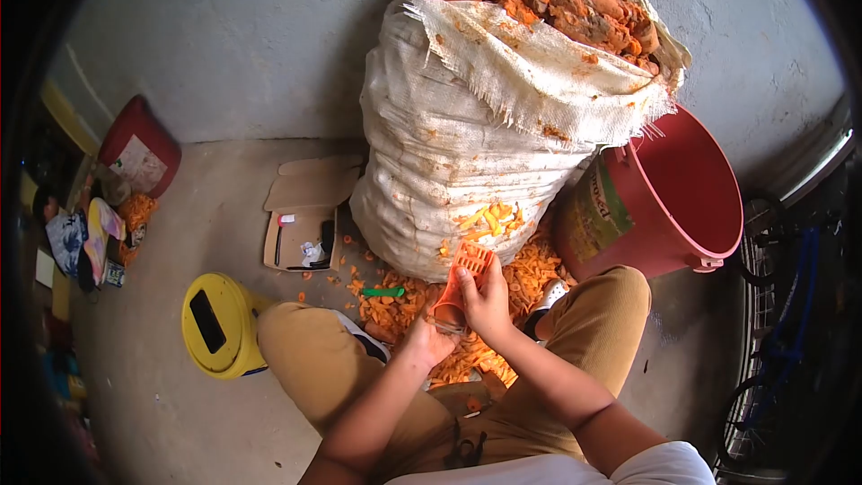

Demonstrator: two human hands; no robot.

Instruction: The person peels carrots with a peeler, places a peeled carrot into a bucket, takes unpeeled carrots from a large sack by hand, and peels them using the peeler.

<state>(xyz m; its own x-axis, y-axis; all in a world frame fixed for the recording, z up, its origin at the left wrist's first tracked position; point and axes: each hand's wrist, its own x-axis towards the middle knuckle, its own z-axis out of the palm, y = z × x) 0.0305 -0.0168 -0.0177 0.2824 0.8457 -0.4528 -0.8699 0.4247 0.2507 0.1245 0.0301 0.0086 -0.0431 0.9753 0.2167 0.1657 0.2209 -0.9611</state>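
In the head view, my right hand (485, 304) is closed round an orange slotted plastic tool (473, 258), its slotted end pointing away from me. My left hand (429, 341) is just below and to the left, its fingers curled round a carrot (449, 315) at the tool's lower end; part of the carrot is hidden. Under both hands, orange peelings (476, 359) cover the floor between my legs. A green peeler (383, 292) lies on them, left of the tool. More peelings (492, 219) cling to the front of the white woven sack (449, 144).
Large carrots (575, 4) fill the sack's open top. A red bucket (646, 207) leans at its right. On the left are an open cardboard box (310, 189) and a yellow bucket with a black phone (207, 321) on its lid. A blue bicycle (790, 323) stands far right.
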